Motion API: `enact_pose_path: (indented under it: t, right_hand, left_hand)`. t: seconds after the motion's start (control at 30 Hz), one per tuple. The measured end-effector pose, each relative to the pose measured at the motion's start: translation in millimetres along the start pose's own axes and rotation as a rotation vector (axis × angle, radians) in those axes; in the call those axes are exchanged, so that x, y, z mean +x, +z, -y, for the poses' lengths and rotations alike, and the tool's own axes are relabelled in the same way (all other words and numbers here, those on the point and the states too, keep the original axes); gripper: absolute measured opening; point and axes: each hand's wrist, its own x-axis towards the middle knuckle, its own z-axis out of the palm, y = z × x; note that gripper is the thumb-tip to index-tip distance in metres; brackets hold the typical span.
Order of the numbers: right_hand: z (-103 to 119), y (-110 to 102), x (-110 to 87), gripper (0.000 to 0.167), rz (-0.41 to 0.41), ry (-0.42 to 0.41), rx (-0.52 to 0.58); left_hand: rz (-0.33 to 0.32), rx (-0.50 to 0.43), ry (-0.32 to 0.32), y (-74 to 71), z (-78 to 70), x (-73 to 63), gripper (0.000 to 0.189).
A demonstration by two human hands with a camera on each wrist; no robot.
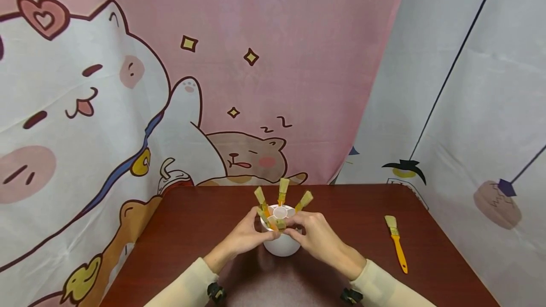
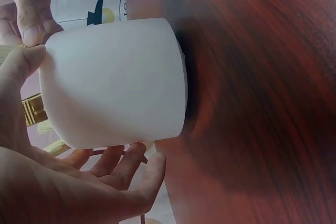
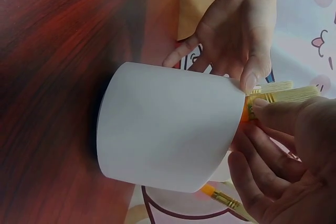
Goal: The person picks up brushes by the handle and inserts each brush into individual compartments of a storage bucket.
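A white round brush holder (image 1: 281, 248) with a divided top stands on the table in front of me. Several paintbrushes (image 1: 283, 188) with pale bristles and yellow-orange handles stand in it, bristles up, around its rim. My left hand (image 1: 250, 235) holds the holder's left side, its thumb at the front rim. With thumb and fingers, my right hand (image 1: 317, 236) pinches a paintbrush (image 3: 294, 95) near its metal band, at the front rim. Most of that brush's handle is hidden inside the holder.
Another paintbrush (image 1: 396, 244) with a yellow handle lies on the right side of the dark red-brown table (image 1: 192, 221). Behind the table hangs a pink and white cloth (image 1: 298, 60) printed with cartoon cats.
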Motion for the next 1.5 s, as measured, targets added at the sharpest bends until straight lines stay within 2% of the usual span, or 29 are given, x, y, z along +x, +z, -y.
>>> enact_pose_path:
  t: [0.33, 0.83, 1.2, 1.5]
  right_hand:
    - [0, -1, -1.6, 0.019, 0.017, -0.008, -0.016]
    - [-1, -3, -3.1, 0.021, 0.027, 0.005, -0.016]
    - [-5, -13, -9.7, 0.024, -0.041, -0.007, -0.03]
    - [-17, -25, -23.5, 0.027, -0.047, 0.057, -0.045]
  left_hand:
    - [0.024, -0.045, 0.02, -0.1, -1.3, 0.4, 0.086]
    - [0.029, -0.061, 0.015, -0.7, -2.4, -0.7, 0.083]
    - [0.038, -0.069, 0.013, -1.0, -1.8, 2.3, 0.085]
    - [0.008, -0.063, 0.023, 1.2, -1.4, 1.5, 0.084]
